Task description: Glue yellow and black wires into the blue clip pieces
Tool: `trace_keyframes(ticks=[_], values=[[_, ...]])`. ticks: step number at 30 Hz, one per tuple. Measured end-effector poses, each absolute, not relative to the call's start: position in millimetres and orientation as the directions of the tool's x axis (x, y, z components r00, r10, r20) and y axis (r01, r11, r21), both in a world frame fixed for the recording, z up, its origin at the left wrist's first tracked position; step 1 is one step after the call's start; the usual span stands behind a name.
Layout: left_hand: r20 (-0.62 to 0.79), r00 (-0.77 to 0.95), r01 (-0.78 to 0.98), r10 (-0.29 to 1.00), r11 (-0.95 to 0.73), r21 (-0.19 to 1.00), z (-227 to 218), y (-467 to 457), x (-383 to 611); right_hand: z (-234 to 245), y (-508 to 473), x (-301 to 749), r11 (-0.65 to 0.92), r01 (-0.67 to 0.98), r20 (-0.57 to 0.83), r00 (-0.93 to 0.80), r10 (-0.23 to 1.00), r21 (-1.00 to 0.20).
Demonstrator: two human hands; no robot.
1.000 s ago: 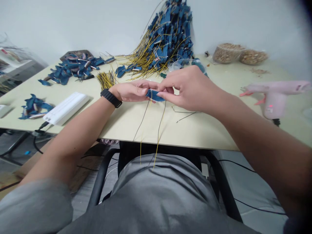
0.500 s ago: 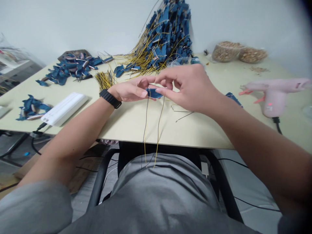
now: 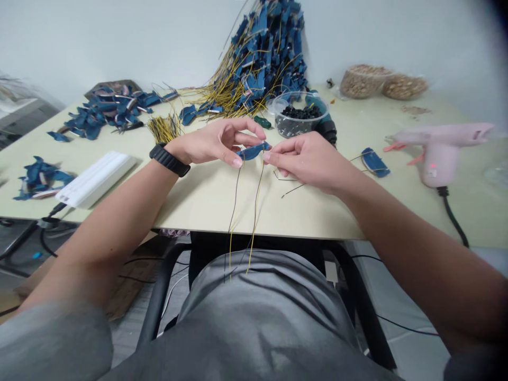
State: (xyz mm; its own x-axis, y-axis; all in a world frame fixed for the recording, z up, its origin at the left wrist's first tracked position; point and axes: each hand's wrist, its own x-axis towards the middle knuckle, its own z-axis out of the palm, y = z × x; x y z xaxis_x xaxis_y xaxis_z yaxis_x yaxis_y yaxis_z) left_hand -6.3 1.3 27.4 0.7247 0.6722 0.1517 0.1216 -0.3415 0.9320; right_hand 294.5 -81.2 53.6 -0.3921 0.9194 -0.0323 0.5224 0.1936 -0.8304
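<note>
Between my hands, above the table's front part, is a small blue piece (image 3: 253, 152) with thin black and yellow wires (image 3: 257, 203) hanging from it toward my lap. My left hand (image 3: 222, 142) grips its left end between thumb and fingers, a black band on that wrist. At its right end my right hand (image 3: 304, 159) pinches with thumb and forefinger, close to where a wire leaves the piece. Loose dark wire bits (image 3: 292, 190) lie on the table below my right hand. Another blue piece with wires (image 3: 375, 162) lies beyond my right forearm.
A pink glue gun (image 3: 440, 145) stands at the right. Behind my hands are a clear tub (image 3: 301, 127) of small black parts and a tall heap of wired blue pieces (image 3: 262, 63). More blue pieces (image 3: 99, 114) and a white power strip-like box (image 3: 97, 179) lie left.
My right hand has lowered and turned, now pinching at the piece's right end. The blue piece has tilted, its right end higher. The black-parts tub has come into view behind.
</note>
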Motion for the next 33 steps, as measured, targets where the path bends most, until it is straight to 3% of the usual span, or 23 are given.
trace_keyframes(ticks=[10, 26, 33], values=[[0.135, 0.741, 0.078, 0.658, -0.284, 0.956, 28.1, 0.0, -5.6, 43.0, -80.4, 284.2, 0.079, 0.410, -0.094, -0.385, 0.918, -0.909], [0.154, 0.663, 0.102, 0.732, -0.293, 0.951, 31.5, -9.4, 0.5, 43.7, -82.2, 284.2, 0.122, 0.442, -0.059, -0.374, 0.926, -0.889], [0.141, 0.730, 0.033, 0.669, -0.240, 0.970, 30.8, -3.4, 0.8, 38.7, -81.0, 280.8, 0.091, 0.380, -0.056, -0.358, 0.932, -0.920]])
